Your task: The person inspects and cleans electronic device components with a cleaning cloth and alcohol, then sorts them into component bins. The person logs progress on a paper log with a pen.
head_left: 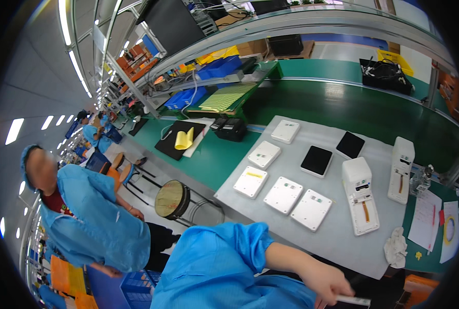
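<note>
Slim white-edged piece (pixel 354 300) sits at the bottom edge of the view, toward the right, just off the near side of the desk (pixel 209 172). The left hand (pixel 326 282) grips its near end, the fingers closed around it; much of the piece is cut off or in shadow, so its full shape cannot be told. The right hand is out of view, so how its fingers stand cannot be told.

Beyond the left hand, a pale grey mat (pixel 337 241) covers part of the green desk. On it lie five flat white panels (pixel 311 210) with small holes near their edges, and beside them two black-faced tablets (pixel 317 161). Farther right, two long white devices (pixel 361 193) each show an orange-brown strip. A crumpled white cloth (pixel 395 248) lies at the mat's right corner, near a paper sheet (pixel 425 220) with red marks and a tape roll (pixel 449 229).

To the left, past a round stool (pixel 172 199), a co-worker (pixel 95 219) in a blue smock stands near a blue basket (pixel 138 290).
</note>
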`<state>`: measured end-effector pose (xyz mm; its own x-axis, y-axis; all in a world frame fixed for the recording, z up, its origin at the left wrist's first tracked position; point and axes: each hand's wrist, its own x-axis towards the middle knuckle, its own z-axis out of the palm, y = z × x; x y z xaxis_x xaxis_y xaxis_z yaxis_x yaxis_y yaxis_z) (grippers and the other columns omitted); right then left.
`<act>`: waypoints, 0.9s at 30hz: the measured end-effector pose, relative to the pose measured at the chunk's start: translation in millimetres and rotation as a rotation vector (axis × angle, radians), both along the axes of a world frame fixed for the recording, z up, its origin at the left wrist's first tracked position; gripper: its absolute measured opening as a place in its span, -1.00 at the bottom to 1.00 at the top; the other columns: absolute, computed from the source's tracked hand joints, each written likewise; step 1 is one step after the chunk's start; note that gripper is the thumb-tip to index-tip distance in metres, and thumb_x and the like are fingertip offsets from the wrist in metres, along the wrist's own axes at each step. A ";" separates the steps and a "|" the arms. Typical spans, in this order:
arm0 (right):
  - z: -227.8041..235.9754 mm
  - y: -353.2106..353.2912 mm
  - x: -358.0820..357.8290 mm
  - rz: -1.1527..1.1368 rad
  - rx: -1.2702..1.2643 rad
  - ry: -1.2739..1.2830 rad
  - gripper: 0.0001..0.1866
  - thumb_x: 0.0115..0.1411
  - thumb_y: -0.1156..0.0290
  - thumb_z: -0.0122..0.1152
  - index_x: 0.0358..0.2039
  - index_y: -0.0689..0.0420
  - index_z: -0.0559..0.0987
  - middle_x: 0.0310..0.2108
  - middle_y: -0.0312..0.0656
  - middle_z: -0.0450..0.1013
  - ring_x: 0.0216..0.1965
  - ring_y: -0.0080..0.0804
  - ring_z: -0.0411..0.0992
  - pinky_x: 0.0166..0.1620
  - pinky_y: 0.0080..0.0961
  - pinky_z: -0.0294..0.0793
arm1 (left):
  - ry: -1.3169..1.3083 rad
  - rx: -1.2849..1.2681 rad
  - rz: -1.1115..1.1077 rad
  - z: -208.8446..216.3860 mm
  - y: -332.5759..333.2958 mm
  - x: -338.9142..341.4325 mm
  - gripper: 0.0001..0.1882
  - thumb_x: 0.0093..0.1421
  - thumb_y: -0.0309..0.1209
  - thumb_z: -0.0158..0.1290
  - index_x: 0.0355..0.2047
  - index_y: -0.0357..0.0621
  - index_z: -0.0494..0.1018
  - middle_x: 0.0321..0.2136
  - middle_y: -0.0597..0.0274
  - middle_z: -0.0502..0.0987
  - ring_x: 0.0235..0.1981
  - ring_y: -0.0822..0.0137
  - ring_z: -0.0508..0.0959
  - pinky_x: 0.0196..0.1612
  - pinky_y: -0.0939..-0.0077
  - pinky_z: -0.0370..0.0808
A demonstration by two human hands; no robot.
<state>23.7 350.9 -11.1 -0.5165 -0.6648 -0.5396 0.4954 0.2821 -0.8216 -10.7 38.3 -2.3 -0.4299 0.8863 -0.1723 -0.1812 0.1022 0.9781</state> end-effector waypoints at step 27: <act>-40.9 -26.1 18.1 -0.482 -0.209 0.093 -0.17 0.06 0.67 0.16 0.31 0.16 0.00 0.07 -0.01 0.31 0.02 -0.24 0.38 0.05 -0.38 0.37 | 0.022 0.120 0.372 2.7 31.6 10.8 -0.13 0.16 -0.30 0.07 0.30 -0.30 -0.20 0.09 -0.27 0.26 0.08 -0.11 0.36 0.17 0.24 0.26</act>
<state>41.8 324.8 -51.9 -0.8294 -0.4285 -0.3585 0.4506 -0.1336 -0.8827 0.1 69.9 0.4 -0.7284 0.6822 -0.0635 -0.1627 -0.0821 0.9833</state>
